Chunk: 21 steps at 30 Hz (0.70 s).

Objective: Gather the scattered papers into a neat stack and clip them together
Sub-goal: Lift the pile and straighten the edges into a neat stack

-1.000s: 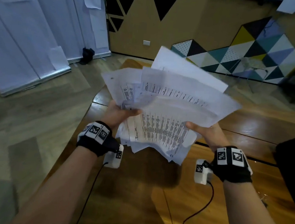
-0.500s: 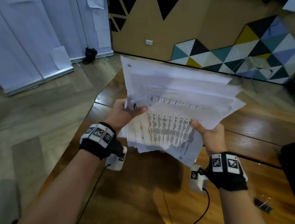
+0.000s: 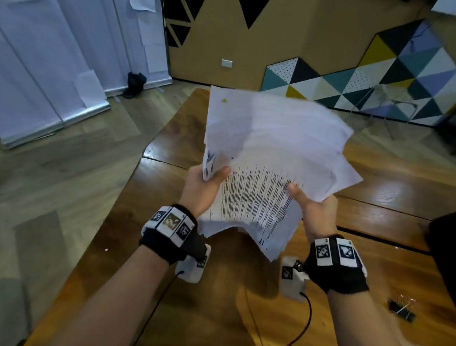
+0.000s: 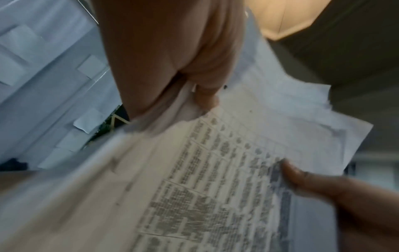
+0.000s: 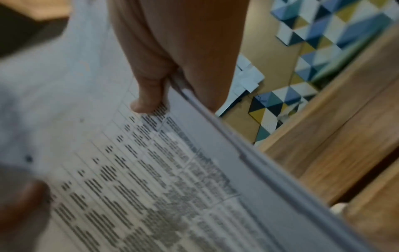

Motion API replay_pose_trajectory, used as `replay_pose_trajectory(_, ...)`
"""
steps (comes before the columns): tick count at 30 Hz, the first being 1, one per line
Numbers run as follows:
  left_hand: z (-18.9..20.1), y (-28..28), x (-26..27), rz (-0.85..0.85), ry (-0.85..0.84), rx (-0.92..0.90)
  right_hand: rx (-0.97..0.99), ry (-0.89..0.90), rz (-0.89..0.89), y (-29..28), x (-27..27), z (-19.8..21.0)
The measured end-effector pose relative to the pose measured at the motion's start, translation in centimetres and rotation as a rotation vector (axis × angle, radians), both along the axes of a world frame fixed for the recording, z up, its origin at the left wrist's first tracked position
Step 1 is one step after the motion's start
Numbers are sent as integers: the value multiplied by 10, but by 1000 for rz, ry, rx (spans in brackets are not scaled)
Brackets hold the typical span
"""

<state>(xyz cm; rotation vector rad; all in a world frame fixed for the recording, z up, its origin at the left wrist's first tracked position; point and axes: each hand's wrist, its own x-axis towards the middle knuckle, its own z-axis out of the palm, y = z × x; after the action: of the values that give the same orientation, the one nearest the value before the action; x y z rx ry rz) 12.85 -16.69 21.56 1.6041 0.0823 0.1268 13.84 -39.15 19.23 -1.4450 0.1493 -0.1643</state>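
Observation:
A loose, fanned bundle of white printed papers is held up above the wooden table. My left hand grips its left edge, thumb on the top sheet. My right hand grips the right edge, thumb on the printed table. In the left wrist view the papers fill the frame under my left hand. In the right wrist view my right hand pinches the papers. A black binder clip lies on the table at the lower right.
A black object sits at the table's right edge. Cables trail from the wrist cameras over the table. The table's left edge drops to a wooden floor. A patterned wall stands beyond.
The fanned sheets have been drawn closer together into a tighter bundle. Both hands have moved nearer each other, and the view has tilted so the binder clip shows.

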Motion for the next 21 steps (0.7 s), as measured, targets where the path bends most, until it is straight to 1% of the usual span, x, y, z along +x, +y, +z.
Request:
replay_pose_trajectory(2, 5, -1, -1, 59, -32, -31, 38, -47, 24, 0, -4, 7)
replay_pose_trajectory(3, 2, 1, -3, 77, -27, -44, 13, -48, 53, -2, -5, 6)
replay_pose_trajectory(4, -2, 3, -4, 89, -33, -42, -20, -32, 86, -4, -8, 2)
replay_pose_trajectory(6, -9, 6, -6, 101, 6, -48, -58, 42, 142, -11, -9, -13)
replay_pose_trajectory(8, -9, 7, -8, 79, 46, -65, -70, 110, 187, -19, -7, -26)
replay_pose_trajectory(10, -3, 7, -8, 72, 69, -126, -61, 130, 222, -25, -4, -33)
replay_pose_trajectory(14, 10, 6, -3, 138, 111, -214, 4, 187, 276, -35, -3, -48)
replay_pose_trajectory(16, 15, 3, -4, 172, 85, -228, 38, 222, 289, -38, -7, -56)
replay_pose_trajectory(19, 26, -5, -7, 238, -2, -247, 77, 234, 308, -34, -12, -63)
replay_pose_trajectory(21, 30, -8, -4, 305, 30, -217, 82, 229, 307, -30, -13, -66)
